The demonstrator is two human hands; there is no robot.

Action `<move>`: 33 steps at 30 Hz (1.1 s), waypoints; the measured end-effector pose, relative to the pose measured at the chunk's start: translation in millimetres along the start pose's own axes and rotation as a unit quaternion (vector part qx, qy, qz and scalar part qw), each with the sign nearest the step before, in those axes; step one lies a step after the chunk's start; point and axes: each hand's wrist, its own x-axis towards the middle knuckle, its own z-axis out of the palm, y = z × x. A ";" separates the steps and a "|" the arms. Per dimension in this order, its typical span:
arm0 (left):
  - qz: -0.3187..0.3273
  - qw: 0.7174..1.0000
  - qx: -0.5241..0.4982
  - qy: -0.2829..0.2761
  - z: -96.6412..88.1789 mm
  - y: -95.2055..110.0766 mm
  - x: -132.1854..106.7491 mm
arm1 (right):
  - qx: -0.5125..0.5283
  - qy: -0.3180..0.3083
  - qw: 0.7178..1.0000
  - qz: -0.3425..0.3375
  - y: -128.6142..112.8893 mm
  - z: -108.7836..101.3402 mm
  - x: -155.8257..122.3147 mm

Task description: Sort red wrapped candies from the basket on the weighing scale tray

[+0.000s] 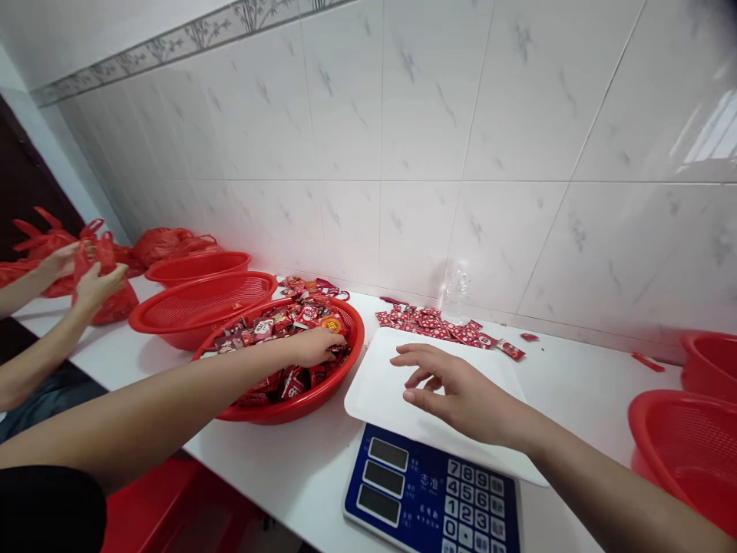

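My left hand (318,347) reaches into a red plastic basket (282,415) heaped with small wrapped candies (276,326), mostly in red and dark wrappers. Its fingers curl down among the packets at the right side of the heap, and their tips are partly hidden. My right hand (441,384) hovers over the white tray (374,376) of a blue weighing scale (426,491). Its fingers are apart and slightly bent, with nothing in them. Nothing lies on the visible part of the tray, and the scale's displays look blank.
Small red packets (426,322) lie along the tiled wall beside a clear plastic container (457,292). Two more red baskets (201,303) stand left; others (685,438) stand right. Far left, another person's hands (97,280) handle a red plastic bag (115,303). A red stool (155,499) sits below.
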 end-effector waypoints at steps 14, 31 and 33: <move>0.043 0.954 -0.150 0.257 -51.1 28.1 14.7 | -0.034 0.077 0.996 0.034 18.1 12.3 -25.6; 0.118 0.971 -0.203 0.044 -33.2 93.1 50.5 | -0.162 0.150 0.962 0.160 57.9 -7.3 -47.2; 0.075 0.982 -0.149 0.085 -36.4 60.2 47.7 | -0.174 0.130 0.966 0.142 59.5 -5.1 -45.3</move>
